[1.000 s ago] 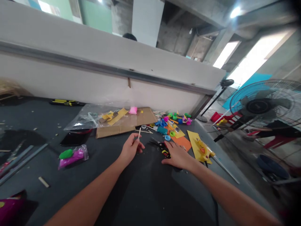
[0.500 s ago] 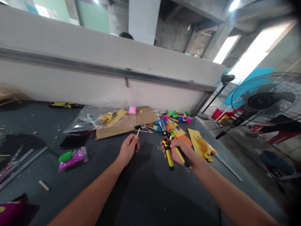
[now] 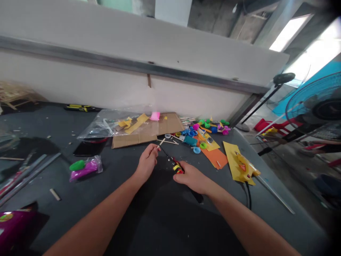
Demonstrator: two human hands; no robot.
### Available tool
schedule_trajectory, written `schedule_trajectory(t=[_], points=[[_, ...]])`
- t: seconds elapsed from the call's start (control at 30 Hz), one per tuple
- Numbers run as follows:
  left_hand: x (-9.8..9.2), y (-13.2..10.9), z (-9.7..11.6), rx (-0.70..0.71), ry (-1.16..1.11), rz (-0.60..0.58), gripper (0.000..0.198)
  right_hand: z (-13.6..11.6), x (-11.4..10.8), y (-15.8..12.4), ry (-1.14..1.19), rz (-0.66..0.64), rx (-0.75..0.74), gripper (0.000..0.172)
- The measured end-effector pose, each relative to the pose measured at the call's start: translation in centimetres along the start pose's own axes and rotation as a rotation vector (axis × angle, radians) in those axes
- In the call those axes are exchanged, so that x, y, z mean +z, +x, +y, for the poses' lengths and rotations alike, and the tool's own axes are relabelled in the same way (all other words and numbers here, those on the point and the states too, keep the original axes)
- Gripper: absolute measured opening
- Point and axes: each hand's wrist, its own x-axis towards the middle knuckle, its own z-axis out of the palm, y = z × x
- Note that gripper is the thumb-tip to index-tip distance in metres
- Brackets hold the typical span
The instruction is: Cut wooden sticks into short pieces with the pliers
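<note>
Down came the yellow-and-black pliers (image 3: 178, 168), swung low in the right hand (image 3: 191, 177), fingers wrapped round the grips, nose reaching for the wooden stick (image 3: 161, 142) pinched in the left hand (image 3: 147, 163) over the dark bench (image 3: 160, 220); no cut showed yet.

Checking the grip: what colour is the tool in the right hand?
Tool: yellow, red and black; head view shows it best.

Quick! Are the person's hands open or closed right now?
Left hand: closed, pinching a small wooden stick.
Right hand: closed, holding a yellow-and-black tool.
</note>
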Motion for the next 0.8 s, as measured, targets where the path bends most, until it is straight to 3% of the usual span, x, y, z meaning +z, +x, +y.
schedule_trajectory(t=[0.1,0.3,0.53,0.8], points=[[0.3,-0.2,-0.2,0.013,0.058,-0.022,0.017,0.0,0.3,-0.1,-0.051,0.016,0.017,0.020],[-0.1,-0.2,-0.1,0.079,0.112,0.074,0.017,0.1,0.1,-0.1,-0.036,-0.023,0.090,0.013],[-0.1,-0.5,0.4,0.185,0.260,0.009,0.015,0.5,0.0,0.0,0.000,-0.055,0.068,0.013],[-0.1,-0.1,0.7,-0.019,0.000,0.013,0.041,1.6,-0.2,0.5,0.134,-0.028,0.046,0.009]])
